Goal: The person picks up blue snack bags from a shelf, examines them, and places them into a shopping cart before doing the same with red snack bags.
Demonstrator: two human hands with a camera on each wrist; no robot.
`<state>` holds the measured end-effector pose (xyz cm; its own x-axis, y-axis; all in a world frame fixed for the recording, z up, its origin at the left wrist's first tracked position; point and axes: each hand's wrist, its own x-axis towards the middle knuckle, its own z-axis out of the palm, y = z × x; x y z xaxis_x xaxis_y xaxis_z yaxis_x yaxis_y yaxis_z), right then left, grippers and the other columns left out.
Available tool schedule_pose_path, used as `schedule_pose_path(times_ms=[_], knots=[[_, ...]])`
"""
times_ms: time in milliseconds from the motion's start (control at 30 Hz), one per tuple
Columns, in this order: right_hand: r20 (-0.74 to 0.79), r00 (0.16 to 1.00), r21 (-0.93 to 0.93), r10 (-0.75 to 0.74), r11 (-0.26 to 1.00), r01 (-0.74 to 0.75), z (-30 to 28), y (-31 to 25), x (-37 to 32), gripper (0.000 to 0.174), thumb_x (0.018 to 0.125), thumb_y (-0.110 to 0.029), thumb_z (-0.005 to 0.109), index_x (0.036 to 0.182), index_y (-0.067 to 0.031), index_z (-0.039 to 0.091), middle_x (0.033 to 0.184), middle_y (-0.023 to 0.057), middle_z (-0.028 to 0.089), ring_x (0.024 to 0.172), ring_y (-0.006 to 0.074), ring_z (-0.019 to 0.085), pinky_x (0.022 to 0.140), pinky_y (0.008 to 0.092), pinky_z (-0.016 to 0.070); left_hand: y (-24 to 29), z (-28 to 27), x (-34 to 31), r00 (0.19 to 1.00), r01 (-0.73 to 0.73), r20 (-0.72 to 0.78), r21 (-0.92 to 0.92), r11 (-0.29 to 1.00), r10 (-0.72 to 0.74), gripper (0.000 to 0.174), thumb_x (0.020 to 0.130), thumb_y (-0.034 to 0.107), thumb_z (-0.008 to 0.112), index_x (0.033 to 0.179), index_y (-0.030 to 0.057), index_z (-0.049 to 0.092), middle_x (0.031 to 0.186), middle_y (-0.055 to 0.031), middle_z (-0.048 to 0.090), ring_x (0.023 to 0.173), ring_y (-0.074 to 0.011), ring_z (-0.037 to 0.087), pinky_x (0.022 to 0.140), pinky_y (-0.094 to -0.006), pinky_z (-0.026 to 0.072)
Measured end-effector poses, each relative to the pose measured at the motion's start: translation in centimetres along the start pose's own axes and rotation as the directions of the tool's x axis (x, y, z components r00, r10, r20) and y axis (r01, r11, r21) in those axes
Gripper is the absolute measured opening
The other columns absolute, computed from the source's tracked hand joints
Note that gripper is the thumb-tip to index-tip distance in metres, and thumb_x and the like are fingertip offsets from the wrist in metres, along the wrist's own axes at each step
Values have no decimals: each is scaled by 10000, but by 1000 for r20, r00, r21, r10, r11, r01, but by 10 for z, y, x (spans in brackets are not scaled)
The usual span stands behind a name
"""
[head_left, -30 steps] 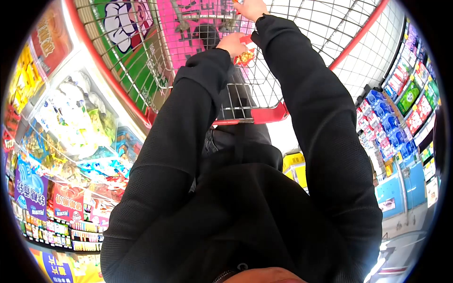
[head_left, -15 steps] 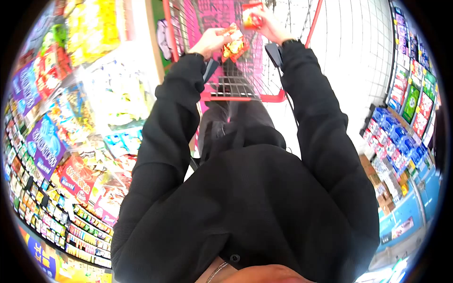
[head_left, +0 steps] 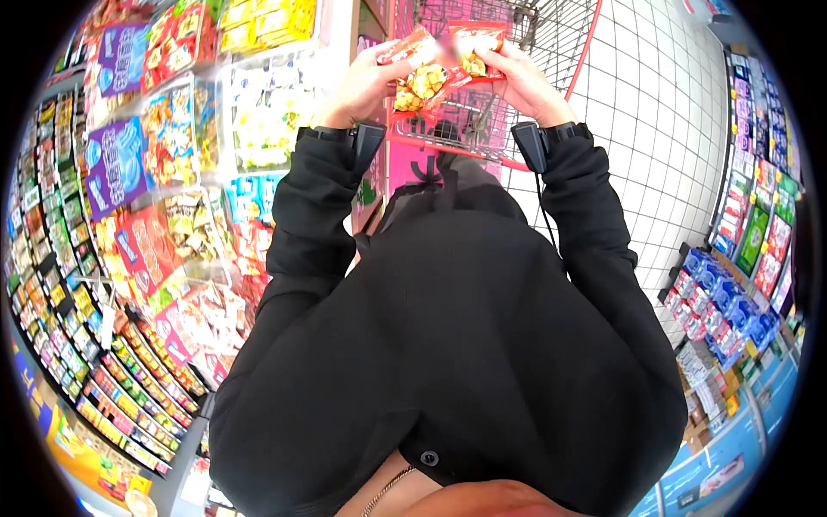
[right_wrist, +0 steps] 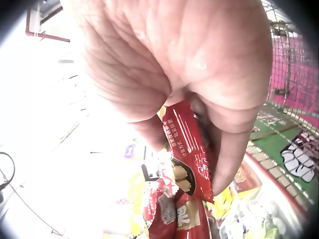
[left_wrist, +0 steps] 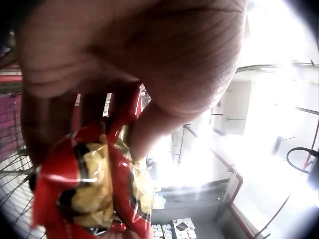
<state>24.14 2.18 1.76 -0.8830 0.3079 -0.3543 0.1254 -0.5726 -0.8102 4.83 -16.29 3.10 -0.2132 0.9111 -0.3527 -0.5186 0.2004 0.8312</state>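
Two red snack packets are held up side by side over the cart in the head view. My left hand [head_left: 363, 86] pinches the left packet [head_left: 426, 82], which shows golden pieces, between thumb and fingers. In the left wrist view that packet [left_wrist: 92, 184] hangs below the thumb, its wrap shiny and creased. My right hand [head_left: 527, 84] grips the right packet [head_left: 476, 39] by its side. The right wrist view shows this packet [right_wrist: 188, 149] between thumb and fingers, with more red wrapping [right_wrist: 192, 219] just beneath it.
The wire shopping cart [head_left: 586, 47] with red edges stands in front of the body, beyond the hands. Bins of bagged snacks [head_left: 267, 112] and shelves line the left. White tiled floor [head_left: 659, 112] lies to the right, with blue-capped bottles [head_left: 728, 293] stacked beyond it.
Both hands have come back from inside the cart toward the body, lifting the packets. The two packets are now closer together, and the cart appears farther forward.
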Motion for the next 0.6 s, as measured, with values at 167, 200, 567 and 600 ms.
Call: schedule_pose_path(times_ms=[167,200,567,600], knots=[[142,989,11,31,999,-33,62,-26,-25,451,1089,-239,506,1501,-105,382,1424,107,553,1247,260,616,1029,492,558,9,5,-59,992,-107,-77,-30,994,105,413,997,102,638,1376,-26,534,1232,-99,685,1056,-160,691,933,-315,564],[185,983,18,-8,1000,5,71,-27,-27,458,1100,-257,479,1518,-114,356,1424,115,551,1241,260,619,1012,493,567,11,5,-73,992,-101,-82,-26,995,98,417,998,107,642,1377,-27,532,1229,-99,687,1046,-159,694,930,-309,564],[360,921,-204,149,976,-78,144,-20,-20,531,1104,-382,440,1528,-78,342,1452,117,529,1288,218,590,969,437,586,9,2,-187,856,-245,-311,460,853,414,412,991,253,695,1296,-14,622,1147,-52,720,1007,-93,645,895,-273,515],[388,908,-228,155,971,-69,150,-18,-21,527,1103,-373,448,1523,-72,345,1454,117,527,1290,214,588,966,433,587,3,0,-197,846,-234,-327,483,844,422,413,991,256,695,1295,-15,624,1146,-56,720,1011,-91,641,898,-272,512]])
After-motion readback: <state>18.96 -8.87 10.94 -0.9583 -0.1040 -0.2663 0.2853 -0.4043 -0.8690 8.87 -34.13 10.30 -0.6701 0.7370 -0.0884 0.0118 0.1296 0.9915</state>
